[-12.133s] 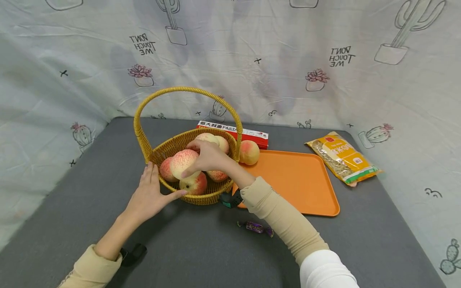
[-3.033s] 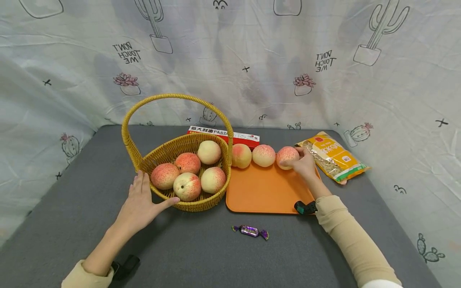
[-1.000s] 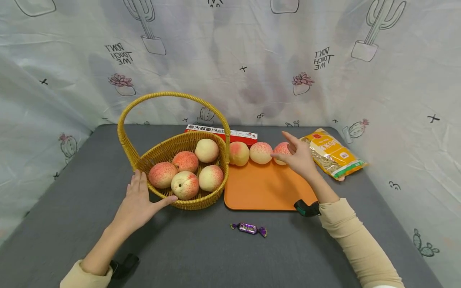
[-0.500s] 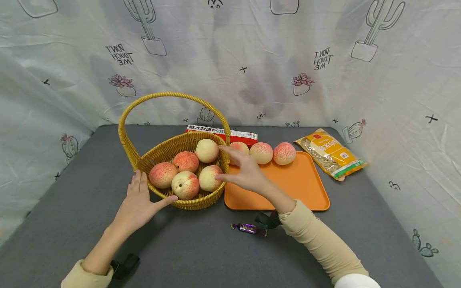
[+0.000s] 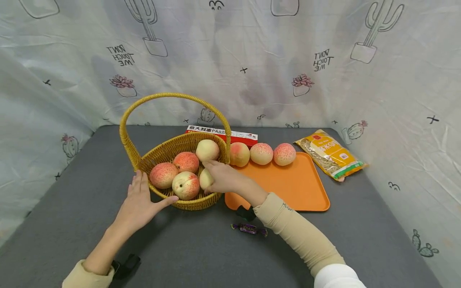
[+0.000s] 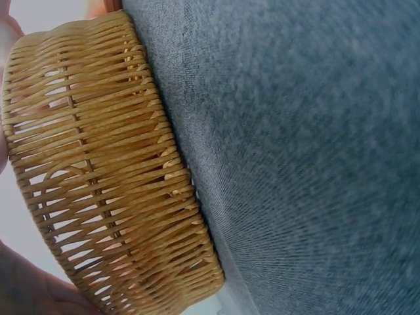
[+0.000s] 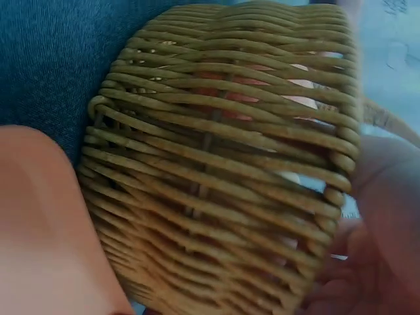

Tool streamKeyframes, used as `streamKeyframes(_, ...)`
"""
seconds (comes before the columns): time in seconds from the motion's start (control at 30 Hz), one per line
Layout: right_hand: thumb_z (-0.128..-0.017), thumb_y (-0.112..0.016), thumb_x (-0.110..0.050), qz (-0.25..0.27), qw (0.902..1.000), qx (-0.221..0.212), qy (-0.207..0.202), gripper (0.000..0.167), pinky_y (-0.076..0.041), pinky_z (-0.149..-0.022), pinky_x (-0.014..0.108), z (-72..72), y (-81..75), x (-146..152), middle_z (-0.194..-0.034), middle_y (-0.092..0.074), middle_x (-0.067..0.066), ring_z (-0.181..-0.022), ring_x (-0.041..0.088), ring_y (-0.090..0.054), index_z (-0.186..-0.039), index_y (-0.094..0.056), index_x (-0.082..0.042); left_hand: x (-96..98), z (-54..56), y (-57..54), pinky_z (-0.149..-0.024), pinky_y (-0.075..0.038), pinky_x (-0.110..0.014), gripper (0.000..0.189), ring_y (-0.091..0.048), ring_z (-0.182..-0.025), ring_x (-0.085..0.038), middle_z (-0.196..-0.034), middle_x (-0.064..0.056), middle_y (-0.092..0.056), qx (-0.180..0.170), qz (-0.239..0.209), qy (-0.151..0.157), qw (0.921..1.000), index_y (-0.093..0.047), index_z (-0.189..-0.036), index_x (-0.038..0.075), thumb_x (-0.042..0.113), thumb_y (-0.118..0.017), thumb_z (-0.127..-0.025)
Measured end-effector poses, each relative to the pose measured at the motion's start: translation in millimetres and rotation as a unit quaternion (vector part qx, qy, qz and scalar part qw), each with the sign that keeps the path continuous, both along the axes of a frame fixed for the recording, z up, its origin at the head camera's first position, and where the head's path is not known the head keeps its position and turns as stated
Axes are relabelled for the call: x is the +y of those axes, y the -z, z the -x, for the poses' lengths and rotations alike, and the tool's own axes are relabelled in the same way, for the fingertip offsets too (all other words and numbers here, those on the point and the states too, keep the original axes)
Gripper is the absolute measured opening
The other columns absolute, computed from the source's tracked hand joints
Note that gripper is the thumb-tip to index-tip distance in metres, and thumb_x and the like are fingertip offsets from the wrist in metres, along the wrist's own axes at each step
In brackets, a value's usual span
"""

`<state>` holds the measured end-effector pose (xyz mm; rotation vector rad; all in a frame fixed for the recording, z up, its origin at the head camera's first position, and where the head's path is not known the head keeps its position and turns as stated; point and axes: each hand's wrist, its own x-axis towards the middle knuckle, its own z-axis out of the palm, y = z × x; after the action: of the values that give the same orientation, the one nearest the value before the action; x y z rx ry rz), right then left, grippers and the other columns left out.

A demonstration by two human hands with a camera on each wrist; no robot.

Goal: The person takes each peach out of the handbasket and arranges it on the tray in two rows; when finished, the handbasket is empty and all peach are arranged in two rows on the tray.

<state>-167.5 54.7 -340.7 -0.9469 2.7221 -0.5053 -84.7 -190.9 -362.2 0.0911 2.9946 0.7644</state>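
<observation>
A yellow wicker basket with a tall arched handle holds several peaches. My left hand rests on its near-left rim, fingers straight and thumb spread along the front; the left wrist view shows the woven wall close up. Inside the basket at the right, my right hand grips a pale peach, covering much of it. A redder peach and a cream one lie beside it. In the right wrist view the basket wall hides that peach, with part of the right hand behind the rim.
An orange tray lies right of the basket, with three peaches in a row along its far edge. Behind are a red pasta box and, farther right, a yellow food bag. A purple-wrapped candy lies in front.
The right hand, which set peaches in a row on the tray, has moved left off the third one, into the basket and onto another peach. The left hand stays at the rim.
</observation>
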Motion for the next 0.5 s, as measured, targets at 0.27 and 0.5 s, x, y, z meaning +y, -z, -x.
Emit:
streamKeyframes(0.27,-0.075,-0.084,-0.032,-0.062,0.9958,0.06,0.031,0.062,-0.051,-0.088,0.037,1.6,1.1,-8.9,-0.108,-0.063,0.013,-0.102,0.028,-0.062,-0.12,-0.057,0.001,1.6,0.2,-1.2,-0.111,-0.008,-0.065,0.125,0.007,-0.14,-0.054,-0.153,-0.037,0.012,0.002,-0.002,0.002,1.0,0.005,-0.147,-0.017,0.069,-0.06,-0.083)
streamKeyframes(0.5,-0.071,-0.087,-0.034,-0.046,0.9953,0.081,0.025,0.055,-0.052,-0.081,0.038,1.2,1.9,-6.8,-0.099,-0.065,0.008,-0.094,0.026,-0.063,-0.11,-0.061,-0.004,0.8,-1.2,-2.3,-0.111,-0.008,-0.066,0.125,0.006,-0.14,-0.054,-0.152,-0.037,0.012,0.003,-0.002,-0.001,1.0,0.005,-0.147,-0.017,0.069,-0.06,-0.083)
